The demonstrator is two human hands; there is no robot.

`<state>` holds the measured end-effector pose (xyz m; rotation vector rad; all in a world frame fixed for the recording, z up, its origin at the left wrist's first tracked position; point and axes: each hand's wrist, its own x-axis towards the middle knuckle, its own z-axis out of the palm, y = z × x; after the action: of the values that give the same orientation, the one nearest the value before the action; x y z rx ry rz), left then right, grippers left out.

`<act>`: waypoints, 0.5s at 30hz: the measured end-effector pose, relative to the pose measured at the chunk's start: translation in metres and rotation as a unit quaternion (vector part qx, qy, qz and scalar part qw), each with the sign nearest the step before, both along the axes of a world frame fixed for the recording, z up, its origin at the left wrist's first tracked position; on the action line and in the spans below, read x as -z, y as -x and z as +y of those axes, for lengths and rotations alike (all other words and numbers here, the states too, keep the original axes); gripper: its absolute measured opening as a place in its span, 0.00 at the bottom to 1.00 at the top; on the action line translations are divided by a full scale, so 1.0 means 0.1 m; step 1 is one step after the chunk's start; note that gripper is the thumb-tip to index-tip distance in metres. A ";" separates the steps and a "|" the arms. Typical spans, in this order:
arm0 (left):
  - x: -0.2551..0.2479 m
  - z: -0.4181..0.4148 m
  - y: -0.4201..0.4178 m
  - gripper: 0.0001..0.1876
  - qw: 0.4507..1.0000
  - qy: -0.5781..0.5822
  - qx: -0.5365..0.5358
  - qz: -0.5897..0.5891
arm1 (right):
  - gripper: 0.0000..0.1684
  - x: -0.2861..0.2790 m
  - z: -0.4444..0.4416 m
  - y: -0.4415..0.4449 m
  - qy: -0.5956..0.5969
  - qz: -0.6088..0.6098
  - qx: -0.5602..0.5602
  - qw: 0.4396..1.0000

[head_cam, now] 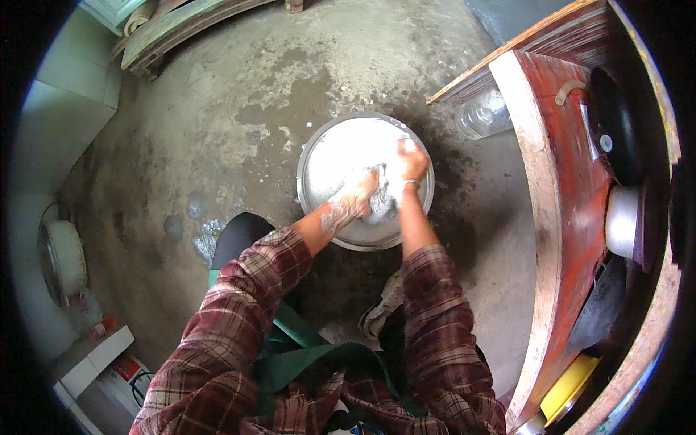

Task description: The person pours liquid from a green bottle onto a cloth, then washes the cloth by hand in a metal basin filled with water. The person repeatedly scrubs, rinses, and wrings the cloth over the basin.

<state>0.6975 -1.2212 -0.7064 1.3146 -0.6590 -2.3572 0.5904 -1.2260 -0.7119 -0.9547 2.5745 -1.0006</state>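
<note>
A round metal basin (367,244) full of white suds stands on the wet concrete floor in front of me. My left hand (361,193), coated in foam, is inside it with a grey, sudsy cloth (382,202) right beside the fingers. On the basin's right side my right hand (411,162) is curled and blurred, its fingertips partly in the foam. The cloth lies between both hands; most of it is hidden by suds, and the picture does not settle how firmly either hand has it. Both forearms come out of plaid sleeves.
To the right, a red wooden shelf (565,190) holds a metal pot (621,222), dark pans and a yellow basin (570,389). A clear plastic bottle (484,115) lies beside it. A wooden bench (185,33) stands at the upper left, and a lidded pot (68,261) at the far left.
</note>
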 end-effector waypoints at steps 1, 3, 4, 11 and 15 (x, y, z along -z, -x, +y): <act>-0.10 -0.03 0.05 0.18 0.999 0.026 -0.002 -0.019 | 0.20 0.10 0.05 0.27 -0.041 0.100 -0.005 0.994; 0.39 -0.42 -0.24 0.17 0.979 0.193 0.019 0.065 | 0.22 0.17 0.17 0.25 0.050 -0.067 -0.050 0.995; 0.13 -0.58 -0.29 0.17 0.972 0.231 0.032 0.041 | 0.21 0.24 0.23 0.43 0.059 -0.113 -0.014 0.992; 0.42 -0.47 -0.35 0.11 0.718 0.650 0.181 -0.174 | 0.15 0.51 0.41 0.27 -0.171 0.165 -0.228 0.944; 1.14 -0.22 -0.15 0.17 0.735 0.590 0.218 -0.255 | 0.23 0.68 0.49 -0.14 -0.258 0.211 -0.352 0.875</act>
<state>0.7127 -1.2435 -0.8201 1.1302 -2.3096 -1.1282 0.6047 -1.1770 -0.7801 -1.8640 2.2351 0.1029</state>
